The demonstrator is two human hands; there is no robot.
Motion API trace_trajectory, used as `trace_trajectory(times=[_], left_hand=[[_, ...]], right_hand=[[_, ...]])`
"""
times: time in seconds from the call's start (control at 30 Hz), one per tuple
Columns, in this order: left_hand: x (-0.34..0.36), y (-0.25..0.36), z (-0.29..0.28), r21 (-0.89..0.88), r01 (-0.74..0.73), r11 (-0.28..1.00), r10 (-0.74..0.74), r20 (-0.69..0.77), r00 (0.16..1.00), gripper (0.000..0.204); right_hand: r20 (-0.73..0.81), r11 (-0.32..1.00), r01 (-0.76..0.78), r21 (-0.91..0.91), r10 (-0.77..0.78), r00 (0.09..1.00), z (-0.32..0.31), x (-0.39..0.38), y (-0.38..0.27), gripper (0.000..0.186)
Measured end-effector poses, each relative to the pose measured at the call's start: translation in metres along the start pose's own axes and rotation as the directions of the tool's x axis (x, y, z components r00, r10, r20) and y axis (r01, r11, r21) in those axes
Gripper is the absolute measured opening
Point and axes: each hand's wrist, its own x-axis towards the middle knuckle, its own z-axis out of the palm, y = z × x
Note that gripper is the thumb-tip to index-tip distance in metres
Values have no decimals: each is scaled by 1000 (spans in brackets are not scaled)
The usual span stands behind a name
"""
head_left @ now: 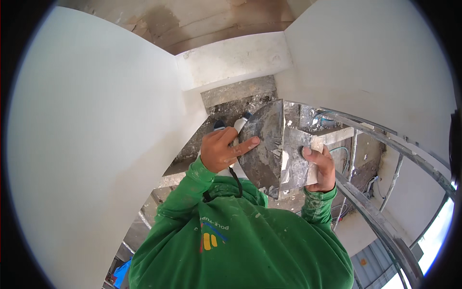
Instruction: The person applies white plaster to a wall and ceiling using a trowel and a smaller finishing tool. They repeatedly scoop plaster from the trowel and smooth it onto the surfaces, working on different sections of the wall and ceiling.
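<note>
My left hand (pixel 219 153) grips a dark grey plate (pixel 263 161) smeared with plaster, with one finger stretched over its face. The plate has a curved left side and a straight right edge; whether it has a handle beneath is hidden. In my right hand (pixel 321 167) is a wide flat scraper blade (pixel 296 156), the thumb lying on its pale outer end. Its inner side meets or lies just under the plate's straight edge, where white plaster clings. Both tools are in front of my chest, below the middle of the view.
Smooth pale walls rise at the left (pixel 96 120) and right (pixel 365 62), joined ahead by a low white ledge (pixel 236 60). Metal scaffold rails (pixel 385 137) curve along my right side. Under my shoes lies a plaster-spattered platform (pixel 236 103), with gaps showing a lower level.
</note>
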Motion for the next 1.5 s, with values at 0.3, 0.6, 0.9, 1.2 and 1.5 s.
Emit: trace_trajectory(times=[0.3,0.6,0.9,1.2,1.5], left_hand=[[0,46,-29,-656,468,-592,2,579,815,21],[51,88,-68,-600,538,-592,317,441,840,11],[121,50,-115,-946,306,111,-345,252,904,31],[242,-130,-125,-913,158,376,-592,-105,799,20],[283,-259,-76,-909,249,334,-639,-25,769,28]], right_hand=[[23,475,880,3,-880,474,3,-31,-24,43],[729,-169,721,-672,-318,606,-26,-29,-53,57],[138,299,707,-641,-861,489,-60,-11,-51,36],[264,280,860,-426,-871,414,42,162,-141,37],[366,312,806,-504,-768,526,99,356,-213,27]])
